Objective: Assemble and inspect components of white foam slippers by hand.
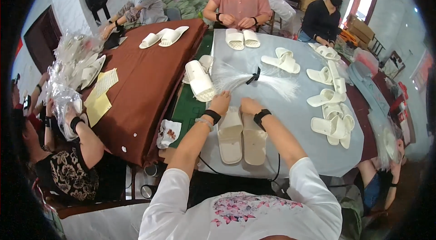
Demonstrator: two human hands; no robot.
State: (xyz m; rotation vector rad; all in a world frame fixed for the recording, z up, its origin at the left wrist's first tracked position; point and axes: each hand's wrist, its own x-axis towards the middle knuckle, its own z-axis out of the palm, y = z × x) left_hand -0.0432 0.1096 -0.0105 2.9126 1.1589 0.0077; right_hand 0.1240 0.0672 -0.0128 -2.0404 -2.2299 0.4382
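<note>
A pair of off-white slippers lies in front of me, the left slipper (230,144) and the right slipper (254,144) side by side, heels toward me. At the far end of the left one is my left hand (220,102), fingers pinched together close to the loose strand ends. My right hand (250,106) is curled over the far end of the right slipper. Whatever either hand's fingers hold is too small or hidden. Just beyond lies a bundle of thin white strands (277,80), tied with a black band (254,75).
Other white slippers lie left (200,81), at the far edge (235,39) and stacked right (334,124) on the grey-covered table (290,158). A white wrapper with small brown bits (169,133) sits left. Co-workers surround this table and the brown-covered table (150,76).
</note>
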